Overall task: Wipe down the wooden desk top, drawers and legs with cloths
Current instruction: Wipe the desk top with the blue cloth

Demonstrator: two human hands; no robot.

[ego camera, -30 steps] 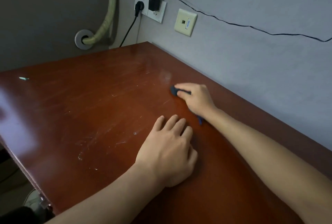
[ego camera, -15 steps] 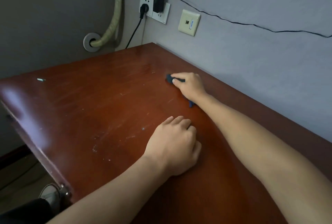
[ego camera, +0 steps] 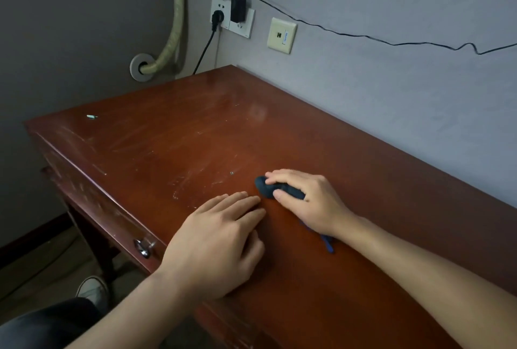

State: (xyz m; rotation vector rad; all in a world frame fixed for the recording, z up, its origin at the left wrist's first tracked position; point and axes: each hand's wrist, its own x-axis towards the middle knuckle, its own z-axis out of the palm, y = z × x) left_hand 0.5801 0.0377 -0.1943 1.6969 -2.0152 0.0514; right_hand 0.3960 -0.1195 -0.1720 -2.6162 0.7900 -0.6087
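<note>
The right hand [ego camera: 310,203] curls its fingers and thumb round a bunched dark blue cloth [ego camera: 268,189], pressing it onto the counter [ego camera: 173,147]; a blue strand trails out by the wrist at 5 o'clock. At 8 o'clock of it, just beside, the left hand [ego camera: 218,245] lies flat with fingers loosely extended, holding nothing. A drawer pull [ego camera: 144,248] sits at the left hand's 9 o'clock.

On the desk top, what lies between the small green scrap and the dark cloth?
Head view: only scuffed desk top between the green scrap and the cloth.
</note>
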